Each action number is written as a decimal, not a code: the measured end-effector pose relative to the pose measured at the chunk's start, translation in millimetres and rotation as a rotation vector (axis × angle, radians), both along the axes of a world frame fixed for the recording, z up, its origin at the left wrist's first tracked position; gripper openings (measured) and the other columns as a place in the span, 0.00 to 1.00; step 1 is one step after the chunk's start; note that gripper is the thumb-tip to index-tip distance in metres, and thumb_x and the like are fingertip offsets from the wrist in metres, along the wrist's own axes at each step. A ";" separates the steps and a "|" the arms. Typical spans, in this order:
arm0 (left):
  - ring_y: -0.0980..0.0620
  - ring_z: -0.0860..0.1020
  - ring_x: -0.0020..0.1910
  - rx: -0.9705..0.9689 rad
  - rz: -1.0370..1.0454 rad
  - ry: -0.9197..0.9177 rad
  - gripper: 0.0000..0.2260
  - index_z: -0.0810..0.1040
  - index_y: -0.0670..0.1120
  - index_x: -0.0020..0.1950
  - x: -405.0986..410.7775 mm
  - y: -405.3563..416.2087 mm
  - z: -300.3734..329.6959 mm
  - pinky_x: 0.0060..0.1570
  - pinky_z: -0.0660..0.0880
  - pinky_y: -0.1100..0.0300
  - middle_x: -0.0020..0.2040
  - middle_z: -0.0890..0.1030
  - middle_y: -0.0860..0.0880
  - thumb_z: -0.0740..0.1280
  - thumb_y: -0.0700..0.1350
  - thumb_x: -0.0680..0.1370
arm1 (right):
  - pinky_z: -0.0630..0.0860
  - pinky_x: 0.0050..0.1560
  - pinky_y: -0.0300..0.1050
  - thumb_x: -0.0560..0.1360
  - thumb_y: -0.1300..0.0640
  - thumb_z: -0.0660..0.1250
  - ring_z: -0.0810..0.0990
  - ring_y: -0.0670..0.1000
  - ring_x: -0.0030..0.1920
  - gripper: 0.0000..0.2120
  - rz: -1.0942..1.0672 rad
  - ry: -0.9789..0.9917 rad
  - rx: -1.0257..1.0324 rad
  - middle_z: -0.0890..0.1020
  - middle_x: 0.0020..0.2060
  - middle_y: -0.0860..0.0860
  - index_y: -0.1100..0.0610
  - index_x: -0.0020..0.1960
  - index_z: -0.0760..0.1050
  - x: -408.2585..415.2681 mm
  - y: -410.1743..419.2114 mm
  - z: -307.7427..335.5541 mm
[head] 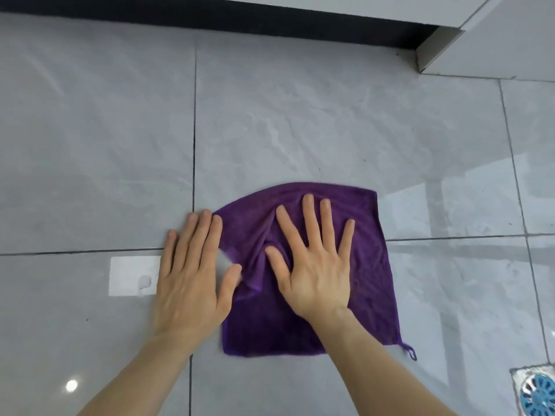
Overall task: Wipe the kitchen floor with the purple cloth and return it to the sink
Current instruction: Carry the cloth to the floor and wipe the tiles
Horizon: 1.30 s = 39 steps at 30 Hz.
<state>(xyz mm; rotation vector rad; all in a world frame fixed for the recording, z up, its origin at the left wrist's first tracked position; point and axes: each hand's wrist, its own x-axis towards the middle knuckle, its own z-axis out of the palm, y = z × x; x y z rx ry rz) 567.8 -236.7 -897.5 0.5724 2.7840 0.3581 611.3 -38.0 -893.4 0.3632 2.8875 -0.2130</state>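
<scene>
The purple cloth (369, 265) lies spread on the grey tiled floor (300, 115), wrinkled in the middle, with a small hanging loop at its near right corner. My right hand (312, 265) presses flat on the cloth's centre, fingers spread apart. My left hand (192, 274) lies flat on the floor at the cloth's left edge, fingers together, with the thumb touching the cloth. Neither hand grips anything. The sink is out of view.
A dark cabinet plinth (240, 16) runs along the far edge of the floor, and a light cabinet corner (480, 40) juts out at the top right. A floor drain with a blue grate (537, 391) sits at the bottom right. Light reflections show on the glossy tiles.
</scene>
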 end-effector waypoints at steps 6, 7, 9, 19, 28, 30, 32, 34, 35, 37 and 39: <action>0.47 0.48 0.83 -0.069 -0.016 -0.003 0.33 0.48 0.45 0.82 -0.4 1.6 -0.4 0.79 0.53 0.41 0.84 0.51 0.46 0.49 0.59 0.81 | 0.46 0.78 0.69 0.84 0.37 0.47 0.42 0.57 0.82 0.28 -0.001 0.048 0.005 0.50 0.83 0.51 0.42 0.82 0.49 -46.4 17.1 -5.4; 0.47 0.48 0.83 -0.070 -0.017 -0.002 0.33 0.48 0.45 0.82 -0.1 1.5 -0.6 0.79 0.53 0.41 0.84 0.51 0.46 0.49 0.59 0.81 | 0.46 0.78 0.68 0.84 0.37 0.47 0.43 0.57 0.82 0.28 0.000 0.053 0.008 0.50 0.83 0.51 0.43 0.82 0.49 -46.8 17.5 -6.3; 0.47 0.48 0.83 -0.064 -0.018 0.001 0.33 0.48 0.44 0.82 0.6 1.8 -0.5 0.79 0.53 0.41 0.84 0.51 0.46 0.49 0.59 0.82 | 0.46 0.79 0.68 0.85 0.39 0.47 0.44 0.57 0.82 0.27 0.004 0.073 0.005 0.51 0.83 0.51 0.43 0.82 0.51 -46.7 17.8 -6.9; 0.49 0.50 0.83 -0.004 -0.006 0.018 0.32 0.52 0.45 0.82 0.4 -1.0 -1.7 0.79 0.54 0.41 0.83 0.54 0.48 0.49 0.59 0.82 | 0.71 0.66 0.61 0.84 0.51 0.59 0.76 0.58 0.66 0.14 -0.147 0.378 -0.099 0.81 0.65 0.51 0.54 0.65 0.78 -58.3 21.2 2.3; 0.50 0.48 0.83 0.022 0.002 0.053 0.31 0.51 0.45 0.82 3.0 -2.0 -4.5 0.80 0.52 0.42 0.83 0.53 0.48 0.49 0.58 0.82 | 0.68 0.34 0.46 0.82 0.46 0.59 0.72 0.52 0.34 0.18 -0.240 -0.229 -0.587 0.74 0.31 0.47 0.55 0.39 0.70 -29.7 36.2 85.9; 0.50 0.48 0.83 0.022 0.003 0.060 0.31 0.52 0.45 0.82 3.1 -2.3 -5.0 0.80 0.52 0.42 0.83 0.53 0.49 0.49 0.57 0.82 | 0.70 0.38 0.46 0.81 0.44 0.62 0.72 0.50 0.34 0.18 -0.175 -0.410 -0.703 0.75 0.32 0.51 0.58 0.41 0.73 -20.8 37.4 100.1; 0.50 0.49 0.83 0.029 0.006 0.064 0.30 0.52 0.45 0.82 3.4 -2.1 -5.1 0.80 0.52 0.42 0.83 0.54 0.49 0.49 0.57 0.82 | 0.76 0.41 0.49 0.79 0.43 0.66 0.79 0.52 0.36 0.14 -0.195 -0.522 -0.837 0.82 0.37 0.52 0.53 0.47 0.78 -16.4 41.6 113.0; 0.50 0.49 0.83 0.035 0.008 0.066 0.30 0.52 0.46 0.82 3.8 -2.2 -5.4 0.80 0.52 0.43 0.83 0.54 0.49 0.49 0.56 0.82 | 0.81 0.44 0.51 0.77 0.41 0.69 0.85 0.50 0.40 0.09 -0.255 -0.500 -0.898 0.87 0.39 0.47 0.45 0.52 0.79 -13.7 45.4 114.9; 0.50 0.49 0.83 0.035 0.007 0.067 0.30 0.52 0.46 0.82 3.9 -2.4 -5.6 0.80 0.52 0.43 0.83 0.54 0.49 0.49 0.57 0.82 | 0.81 0.45 0.49 0.76 0.41 0.70 0.84 0.47 0.40 0.11 -0.272 -0.394 -0.854 0.86 0.39 0.45 0.44 0.54 0.78 -11.8 46.1 109.0; 0.50 0.49 0.83 0.033 0.004 0.072 0.30 0.52 0.46 0.82 3.6 -2.5 -6.5 0.80 0.52 0.43 0.83 0.54 0.49 0.49 0.57 0.82 | 0.77 0.48 0.44 0.74 0.41 0.73 0.81 0.43 0.46 0.18 -0.316 -0.010 -0.632 0.83 0.46 0.42 0.45 0.60 0.75 -7.3 46.2 89.7; 0.50 0.50 0.83 0.037 0.008 0.078 0.30 0.52 0.46 0.82 3.5 -2.4 -7.0 0.80 0.52 0.43 0.83 0.54 0.49 0.49 0.56 0.82 | 0.76 0.58 0.47 0.74 0.40 0.72 0.78 0.48 0.58 0.25 -0.305 0.291 -0.432 0.80 0.59 0.44 0.47 0.67 0.73 0.3 40.6 71.7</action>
